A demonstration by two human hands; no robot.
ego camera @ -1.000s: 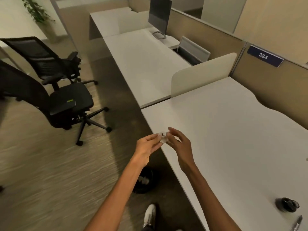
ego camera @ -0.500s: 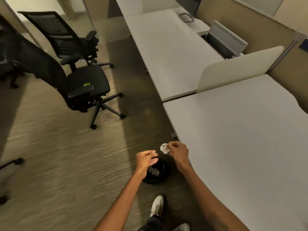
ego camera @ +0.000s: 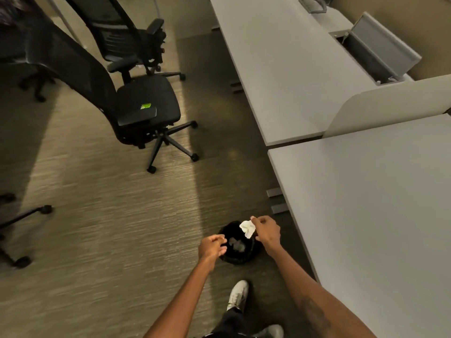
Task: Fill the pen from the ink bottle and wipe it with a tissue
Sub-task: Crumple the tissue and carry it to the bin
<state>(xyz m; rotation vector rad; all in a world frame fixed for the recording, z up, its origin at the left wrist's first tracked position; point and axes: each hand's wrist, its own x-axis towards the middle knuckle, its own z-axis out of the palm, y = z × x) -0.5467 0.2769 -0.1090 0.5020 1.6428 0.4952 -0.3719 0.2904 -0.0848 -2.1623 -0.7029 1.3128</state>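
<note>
Tissue [ego camera: 247,228] now over bin [ego camera: 238,258], moved off desk [ego camera: 366,203] | right hand [ego camera: 267,231] pinches it | left hand [ego camera: 211,246] loosely curled, empty | wipe likely done, drop next

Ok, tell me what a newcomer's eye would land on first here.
First, the crumpled white tissue pinched in the right hand, held just above the small black bin on the floor beside the desk. The left hand hangs loosely curled at the bin's near rim, holding nothing visible. Further back, a black office chair stands on the carpet at upper left.
</note>
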